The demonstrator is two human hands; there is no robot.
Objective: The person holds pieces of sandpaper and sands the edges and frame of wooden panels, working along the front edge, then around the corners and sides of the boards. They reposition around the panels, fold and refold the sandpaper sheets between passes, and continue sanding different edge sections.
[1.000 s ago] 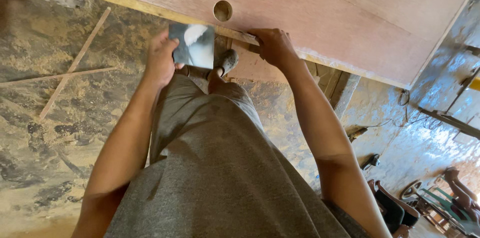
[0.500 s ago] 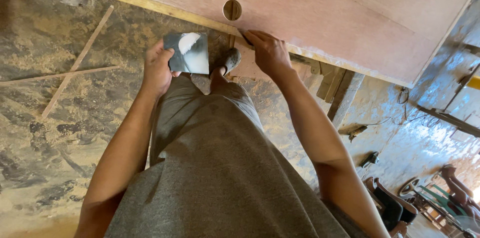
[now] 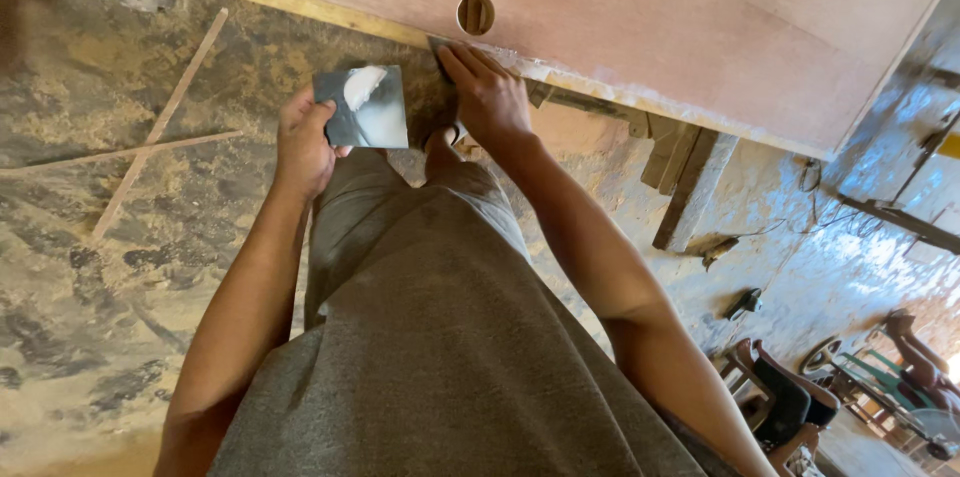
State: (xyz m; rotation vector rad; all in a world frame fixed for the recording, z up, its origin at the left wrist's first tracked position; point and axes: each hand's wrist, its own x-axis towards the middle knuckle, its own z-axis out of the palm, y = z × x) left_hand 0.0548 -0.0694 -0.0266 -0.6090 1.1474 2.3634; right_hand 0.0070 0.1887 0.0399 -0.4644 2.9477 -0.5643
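The wooden panel [image 3: 640, 27] spans the view, its long edge running left to right just ahead of both hands. The right hand [image 3: 487, 97] is nearer, pressing a small dark piece against that edge below 1 round hole [image 3: 476, 13]. The left hand [image 3: 303, 142], apart, grips a grey square sheet [image 3: 362, 107].
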